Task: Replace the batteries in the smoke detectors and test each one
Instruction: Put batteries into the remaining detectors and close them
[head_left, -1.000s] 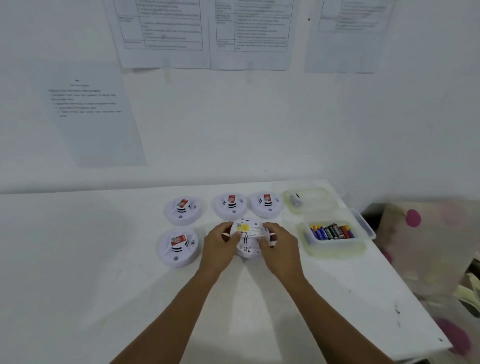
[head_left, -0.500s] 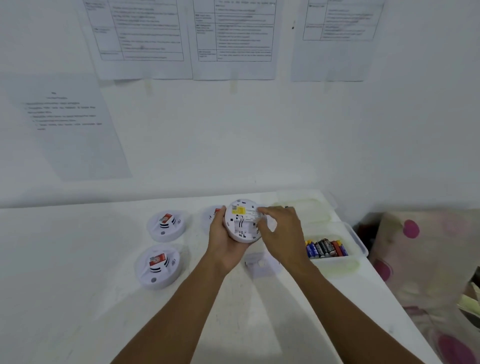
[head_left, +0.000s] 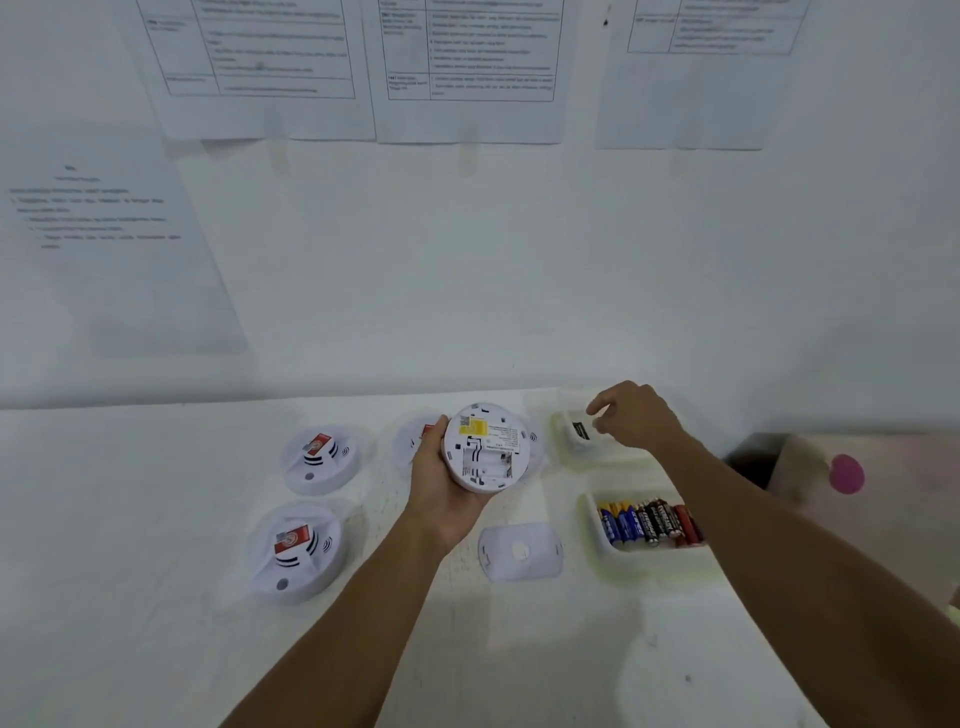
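My left hand (head_left: 441, 493) holds a white round smoke detector (head_left: 483, 447) above the table, its back with a yellow label facing me and its battery bay showing white. My right hand (head_left: 634, 415) hovers over the far clear container (head_left: 566, 452), fingers loosely curled and apart, just above a dark battery (head_left: 581, 430) lying inside. A loose white back plate (head_left: 519, 551) lies on the table below the held detector. A clear tray (head_left: 597, 540) of several batteries (head_left: 644, 522) sits under my right forearm.
Two face-up detectors (head_left: 319, 457) (head_left: 293, 551) with red stickers rest at left; a third (head_left: 415, 439) is partly hidden behind my left hand. The white table (head_left: 156, 519) meets a wall with taped papers (head_left: 467, 67). A pink-dotted cloth (head_left: 847, 473) lies beyond the right edge.
My left hand lifted the detector off the table and turned its back toward me. My right hand left the detector and moved right to the far container. The back plate now lies on the table.
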